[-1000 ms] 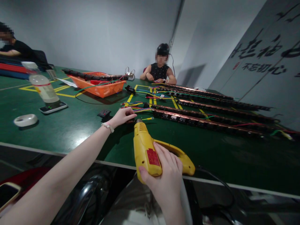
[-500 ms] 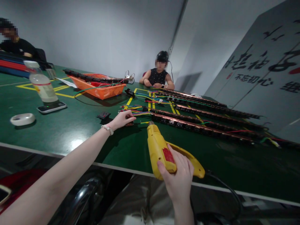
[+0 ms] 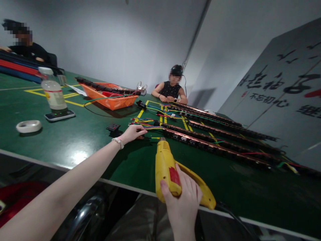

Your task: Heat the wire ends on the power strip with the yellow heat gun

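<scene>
Heat gun (image 3: pixel 161 169): landmark for all below; yellow with a red patch, above the near edge of the counter (image 3: pixel 135 167), nozzle (image 3: pixel 162 139) foremost.
Right grip (image 3: pixel 182 194): closed round the rear casing of the heat gun, thumb to one side, fingers to the other.
Left grip (image 3: pixel 133 133): ahead and left of the heat gun; fingers bent in, nearly together, over a small dark part (image 3: pixel 141 137); pinched or merely touched, cannot tell.
Yellow wire (image 3: pixel 154 138): at the tip of the heat gun, on the left-grip side; touching or apart, cannot tell.
Copper-edged bars (image 3: pixel 198 143): right of the heat gun and beyond.
Black block (image 3: pixel 113 127): well left of the heat gun.
Orange basket (image 3: pixel 122 102): far beyond the heat gun, leftward.
Step at the nozzle: by judgement, warming of the wire end; airflow not visible.
Next move at the wire: probably calls for a steady nozzle, left grip clear of any hot air.
</scene>
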Demonstrator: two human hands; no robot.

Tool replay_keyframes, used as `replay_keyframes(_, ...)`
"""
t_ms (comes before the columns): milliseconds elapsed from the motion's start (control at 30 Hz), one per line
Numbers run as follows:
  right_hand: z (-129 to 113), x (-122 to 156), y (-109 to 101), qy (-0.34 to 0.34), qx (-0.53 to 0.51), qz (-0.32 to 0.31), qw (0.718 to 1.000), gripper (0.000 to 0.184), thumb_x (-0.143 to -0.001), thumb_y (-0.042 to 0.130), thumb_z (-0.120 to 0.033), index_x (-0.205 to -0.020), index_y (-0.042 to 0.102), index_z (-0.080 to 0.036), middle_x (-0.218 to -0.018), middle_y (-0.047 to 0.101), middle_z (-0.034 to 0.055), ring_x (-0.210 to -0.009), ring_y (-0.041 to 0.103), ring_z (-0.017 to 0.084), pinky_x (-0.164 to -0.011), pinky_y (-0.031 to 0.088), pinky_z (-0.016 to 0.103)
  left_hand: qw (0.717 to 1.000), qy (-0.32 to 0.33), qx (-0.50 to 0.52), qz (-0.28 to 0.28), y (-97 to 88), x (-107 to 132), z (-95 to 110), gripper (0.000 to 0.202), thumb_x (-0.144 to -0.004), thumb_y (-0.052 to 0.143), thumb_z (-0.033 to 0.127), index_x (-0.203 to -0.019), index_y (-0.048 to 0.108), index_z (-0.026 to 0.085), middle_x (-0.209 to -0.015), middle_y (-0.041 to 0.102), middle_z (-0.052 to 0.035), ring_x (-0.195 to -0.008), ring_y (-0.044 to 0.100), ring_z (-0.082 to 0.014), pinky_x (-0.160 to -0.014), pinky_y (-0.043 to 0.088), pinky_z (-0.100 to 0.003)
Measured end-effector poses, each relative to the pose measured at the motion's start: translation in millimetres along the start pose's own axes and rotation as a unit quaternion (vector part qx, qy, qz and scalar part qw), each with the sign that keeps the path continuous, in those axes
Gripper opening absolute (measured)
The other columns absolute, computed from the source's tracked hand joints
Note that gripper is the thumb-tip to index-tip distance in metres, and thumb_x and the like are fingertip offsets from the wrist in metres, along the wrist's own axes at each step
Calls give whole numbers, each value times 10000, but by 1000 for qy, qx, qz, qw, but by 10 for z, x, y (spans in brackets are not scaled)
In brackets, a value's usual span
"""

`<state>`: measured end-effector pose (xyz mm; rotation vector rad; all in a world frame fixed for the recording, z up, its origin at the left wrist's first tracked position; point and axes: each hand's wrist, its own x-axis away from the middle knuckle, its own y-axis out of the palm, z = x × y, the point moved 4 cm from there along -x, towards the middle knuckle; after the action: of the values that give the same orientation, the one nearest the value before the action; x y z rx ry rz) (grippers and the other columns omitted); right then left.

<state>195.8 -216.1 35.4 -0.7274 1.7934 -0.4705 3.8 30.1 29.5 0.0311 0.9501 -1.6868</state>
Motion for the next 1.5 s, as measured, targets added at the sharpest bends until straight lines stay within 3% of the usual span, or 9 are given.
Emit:
replay_keyframes(233,-37,38,23,-2,6,4,1000,666,-800,380,-698,-1197,551,-192,-1068,632,67,-986,535,256,-910,295,407,997,-19,-74,28,-15,36,1,397,-793,524,548,-794,700,193,-733,692,2,-638,582,-139,-612,398,-233)
replay_keyframes(467,-56,69,17,1,20,-6,1000,624,-811,416,-657,-1217,528,-195,-1093,621,81,-1015,522,285,-920,287,443,991,41,-124,11,-23,59,94,334,-850,471,490,-884,691,242,-882,711,-4,-806,638,-171,-715,425,-237)
replay_keyframes(733,-246,128,35,-45,3,-5,999,656,-792,458,-664,-1203,530,-159,-1082,625,98,-980,526,288,-888,300,446,996,41,-78,-8,-28,46,138,314,-829,506,468,-902,683,219,-872,708,-13,-788,642,-176,-724,464,-248)
replay_keyframes(1000,-458,124,68,-89,-56,-39,994,821,-676,499,-772,-1217,502,-154,-1063,626,98,-955,537,286,-900,304,453,997,56,-54,19,14,13,35,291,-787,568,444,-899,641,185,-868,695,-27,-802,627,-164,-771,471,-274)
replay_keyframes(1500,-364,174,13,-155,-46,-85,983,940,-568,643,-702,-1290,410,-147,-1214,569,98,-1069,533,297,-917,374,410,996,51,-74,22,0,31,47,320,-811,511,486,-846,640,196,-833,687,-20,-760,609,-157,-747,464,-271)
